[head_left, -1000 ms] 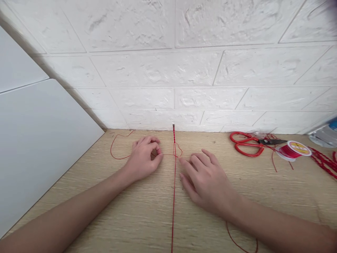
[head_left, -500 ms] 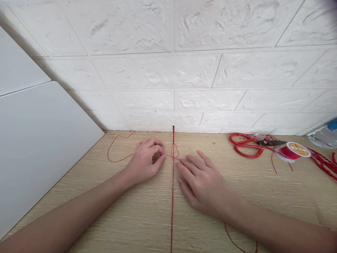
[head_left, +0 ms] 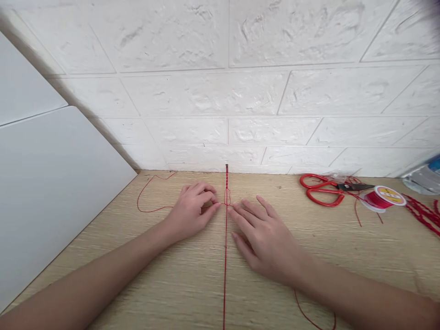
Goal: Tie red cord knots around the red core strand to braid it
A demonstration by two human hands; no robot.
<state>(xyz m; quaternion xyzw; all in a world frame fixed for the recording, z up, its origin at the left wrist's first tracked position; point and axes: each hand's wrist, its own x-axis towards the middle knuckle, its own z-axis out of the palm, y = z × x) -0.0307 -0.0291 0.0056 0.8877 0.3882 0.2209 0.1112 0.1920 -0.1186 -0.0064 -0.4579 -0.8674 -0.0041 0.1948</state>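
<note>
A taut red cord (head_left: pixel 225 266) runs down the middle of the tabletop from a small dark peg (head_left: pixel 227 165) at the wall. Its top part is a short knotted length (head_left: pixel 227 178), with a small loose loop (head_left: pixel 229 196) of thin red string below it. To the left of the cord, my left hand (head_left: pixel 192 208) pinches the thin string between thumb and index finger. My right hand (head_left: pixel 264 236) lies flat on the right, fingers spread, its index fingertip touching the string near the loop. More of the thin string (head_left: pixel 138 201) curves out beyond my left hand.
Red-handled scissors (head_left: pixel 325 190) lie at the back right beside a spool of red thread (head_left: pixel 381 198). Braided red cords (head_left: pixel 424 213) and a clear container (head_left: pixel 424 176) are at the far right. A white panel (head_left: pixel 62 183) stands at the left, and a white brick-patterned wall (head_left: pixel 192 96) closes the back.
My left hand has moved slightly right, closer to the cord, and its fingers have drawn together on the string. The loop looks narrower. My right hand has barely moved.
</note>
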